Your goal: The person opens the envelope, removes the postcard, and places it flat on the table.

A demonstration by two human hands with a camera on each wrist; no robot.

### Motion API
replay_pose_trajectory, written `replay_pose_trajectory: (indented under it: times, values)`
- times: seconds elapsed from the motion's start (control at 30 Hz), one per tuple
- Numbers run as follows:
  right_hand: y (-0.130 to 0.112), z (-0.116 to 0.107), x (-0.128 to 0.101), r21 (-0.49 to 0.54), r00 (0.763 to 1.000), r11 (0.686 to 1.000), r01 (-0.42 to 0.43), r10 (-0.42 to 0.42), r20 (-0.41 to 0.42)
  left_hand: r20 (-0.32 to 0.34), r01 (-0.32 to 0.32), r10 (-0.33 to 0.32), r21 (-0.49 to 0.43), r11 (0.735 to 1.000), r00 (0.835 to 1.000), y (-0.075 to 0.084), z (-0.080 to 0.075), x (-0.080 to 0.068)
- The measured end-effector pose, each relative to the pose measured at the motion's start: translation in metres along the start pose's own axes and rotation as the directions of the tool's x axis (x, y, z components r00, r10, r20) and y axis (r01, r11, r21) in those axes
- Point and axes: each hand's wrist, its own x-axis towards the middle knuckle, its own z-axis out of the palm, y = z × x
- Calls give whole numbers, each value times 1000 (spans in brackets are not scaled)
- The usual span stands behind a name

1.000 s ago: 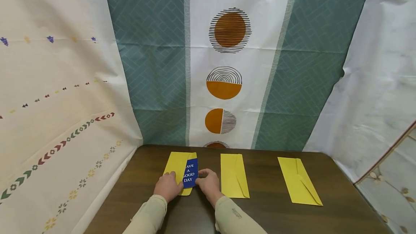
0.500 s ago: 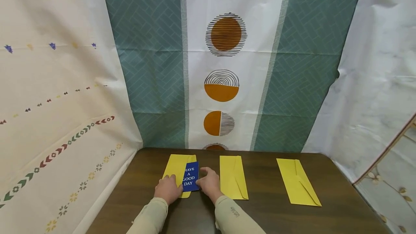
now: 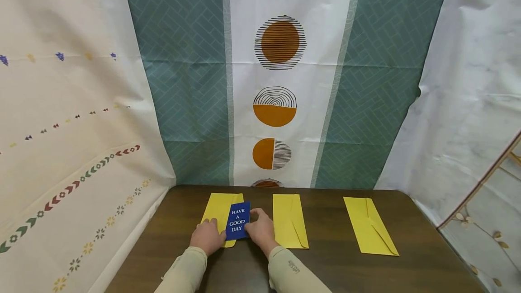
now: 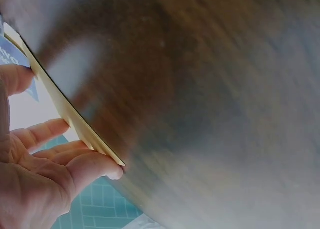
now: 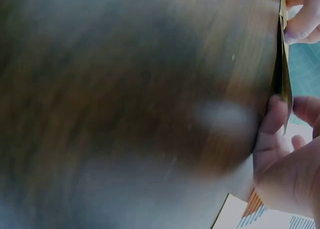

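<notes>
Pinches the blue card (image 3: 237, 218) by its right edge with thumb and finger of the right hand (image 3: 261, 231), over the left envelope (image 3: 218, 205), hiding part of it. Rests the left hand (image 3: 207, 236) there, with fingers spread. Has the middle envelope (image 3: 291, 220) just beside the right hand, the far envelope (image 3: 369, 225) well apart on the table (image 3: 329, 268).

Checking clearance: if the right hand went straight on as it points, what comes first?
The blue card, whose edge the right hand pinches; then probably the leftmost yellow envelope beyond it, though depth is hard to judge.
</notes>
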Motion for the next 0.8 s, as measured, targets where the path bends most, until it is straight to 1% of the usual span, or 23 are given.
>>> replay_pose_trajectory:
  times: [0.13, 0.27, 0.43, 0.6, 0.8]
  values:
    - [2, 2, 1, 15, 999, 1000, -6, 5, 46, 32, 36, -37, 8, 999, 999, 3, 2, 0]
    - [3, -1, 2, -3, 999, 1000, -28, 28, 38, 57, 45, -45, 14, 999, 997, 6, 1, -2]
    - [-1, -7, 0, -24, 999, 998, -50, 50, 8, 97, 41, -43, 28, 999, 994, 8, 0, -4]
    - [4, -8, 3, -52, 998, 997, -60, 59, -35, 122, 63, -67, 37, 997, 990, 12, 2, -7]
    - [7, -12, 5, -77, 995, 995, -65, 58, -83, 106, 84, -87, 31, 996, 991, 14, 5, -10]
